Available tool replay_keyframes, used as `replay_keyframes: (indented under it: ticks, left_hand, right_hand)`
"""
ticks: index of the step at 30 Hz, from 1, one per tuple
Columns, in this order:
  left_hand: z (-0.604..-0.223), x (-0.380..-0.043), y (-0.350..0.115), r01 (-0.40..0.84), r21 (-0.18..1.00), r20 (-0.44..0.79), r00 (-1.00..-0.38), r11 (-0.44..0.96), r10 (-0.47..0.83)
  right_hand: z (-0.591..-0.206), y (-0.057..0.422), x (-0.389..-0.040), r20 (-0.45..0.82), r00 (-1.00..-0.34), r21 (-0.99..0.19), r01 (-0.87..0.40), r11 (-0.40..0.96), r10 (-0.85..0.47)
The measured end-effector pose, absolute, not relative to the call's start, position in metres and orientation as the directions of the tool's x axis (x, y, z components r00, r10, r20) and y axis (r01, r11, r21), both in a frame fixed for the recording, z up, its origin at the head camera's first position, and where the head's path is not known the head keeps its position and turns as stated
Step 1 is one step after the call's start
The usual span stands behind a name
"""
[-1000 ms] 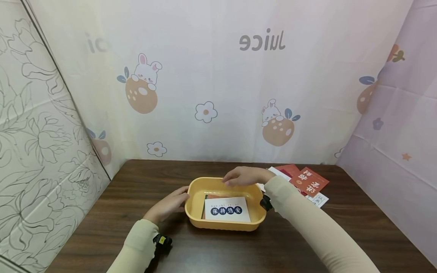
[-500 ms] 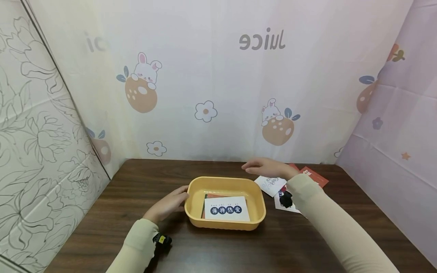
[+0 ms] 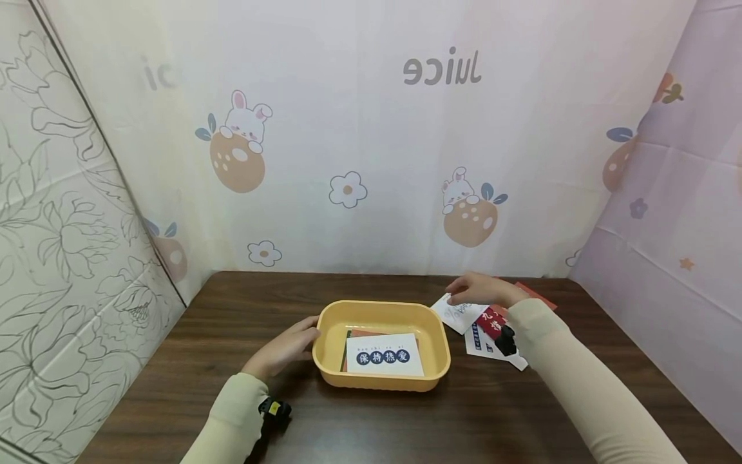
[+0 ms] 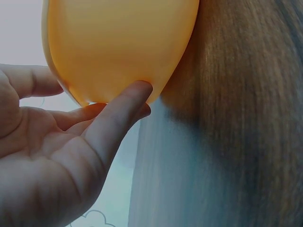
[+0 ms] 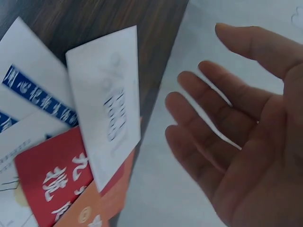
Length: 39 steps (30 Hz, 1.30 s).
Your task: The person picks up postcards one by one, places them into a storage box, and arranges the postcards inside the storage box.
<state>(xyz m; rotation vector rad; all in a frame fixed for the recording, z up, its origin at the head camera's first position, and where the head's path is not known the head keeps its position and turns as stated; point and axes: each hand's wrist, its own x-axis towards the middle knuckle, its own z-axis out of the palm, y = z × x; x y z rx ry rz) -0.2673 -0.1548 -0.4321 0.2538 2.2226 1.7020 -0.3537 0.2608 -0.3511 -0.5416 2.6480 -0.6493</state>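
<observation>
My left hand [image 3: 285, 350] lies against the left end of a yellow oval-cornered plastic basin [image 3: 382, 381]. In the left wrist view its fairly straight fingers [image 4: 113, 116] touch the basin's outer wall [image 4: 123, 47]. Inside the basin, a white card with dark blue round characters [image 3: 385, 356] covers most of a red and green card [image 3: 359, 334]. My right hand [image 3: 484, 289] hovers over a loose pile of cards with nothing in its fingers. Nearest to it is a white card with grey lettering [image 5: 106, 99], on top of the pile. In the right wrist view the fingers are spread and relaxed.
Beneath that card lie a red card with white characters [image 5: 54, 177], an orange card [image 5: 90, 208] and a white card with a blue band [image 5: 38, 85]. The dark wooden table [image 3: 243, 309] ends at a patterned curtain [image 3: 359, 245] behind.
My right hand has moved from above the basin rightward to the card pile, lowering toward it and uncovering the white lettered card. The left hand and basin have stayed put.
</observation>
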Motion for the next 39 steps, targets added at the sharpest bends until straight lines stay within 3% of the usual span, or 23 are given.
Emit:
replay_keyframes:
  ticks: [9,17,28,35,39]
  left_hand:
    - [-0.431,-0.266,-0.155,-0.056,0.960,-0.150,-0.930,0.274,0.337]
    - [-0.432,-0.267,-0.156,-0.057,0.959,-0.151,-0.930,0.276,0.334]
    - [-0.433,-0.267,-0.155,-0.059,0.960,-0.152,-0.929,0.272,0.338]
    - [-0.431,-0.267,-0.154,-0.065,0.958,-0.158,-0.932,0.279,0.325]
    - [-0.432,-0.267,-0.154,-0.071,0.957,-0.163,-0.933,0.281,0.322]
  right_hand:
    - [-0.368,0.286,-0.354,-0.401,-0.901,-0.408,0.014,0.913,-0.166]
    - [-0.382,0.301,-0.354,-0.430,-0.903,-0.338,0.171,0.925,0.010]
    - [-0.402,0.295,-0.356,-0.401,-0.904,-0.244,0.260,0.934,0.147]
    - [-0.408,0.282,-0.362,-0.336,-0.936,-0.208,0.187,0.960,0.109]
    - [-0.410,0.276,-0.363,-0.321,-0.937,-0.227,0.217,0.949,0.138]
